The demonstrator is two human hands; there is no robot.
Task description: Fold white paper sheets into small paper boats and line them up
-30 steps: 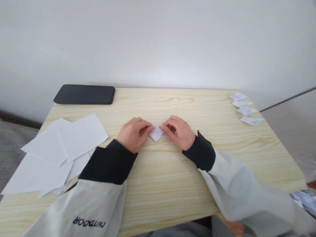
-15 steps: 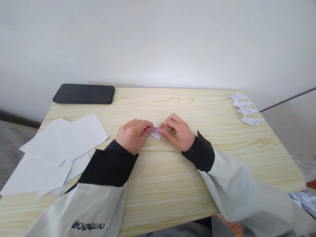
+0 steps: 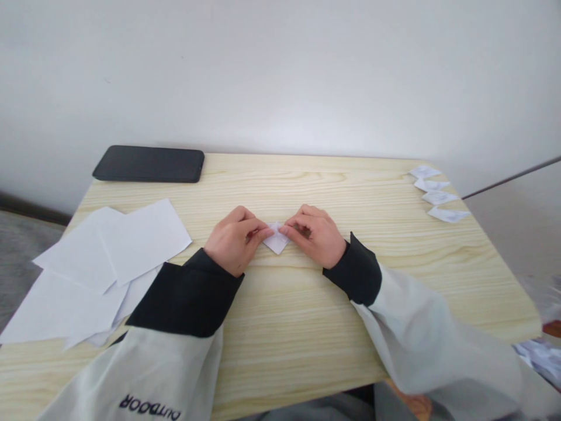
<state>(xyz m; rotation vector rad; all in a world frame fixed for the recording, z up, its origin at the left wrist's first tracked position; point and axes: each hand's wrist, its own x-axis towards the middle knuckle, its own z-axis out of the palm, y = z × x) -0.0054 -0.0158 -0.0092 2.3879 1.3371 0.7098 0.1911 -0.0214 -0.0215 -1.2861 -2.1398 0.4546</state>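
A small folded piece of white paper [image 3: 276, 241] lies on the light wooden table [image 3: 307, 327] near its middle. My left hand [image 3: 234, 237] pinches the paper's left side with thumb and fingertips pressed together. From the other side, my right hand [image 3: 313, 234] pinches its right edge with curled fingers. Both hands rest on the tabletop, and the fingertips hide the paper's upper part.
Several loose white sheets [image 3: 100, 263] overlap at the table's left edge. A black phone [image 3: 149, 164] lies at the back left. Several small folded paper pieces [image 3: 436, 196] stand in a row at the back right corner. More paper [image 3: 541, 354] shows past the right edge.
Both hands stay on the small paper and work it with tiny finger shifts. The paper's lower point shows a little more than half a second ago. Nothing else moved.
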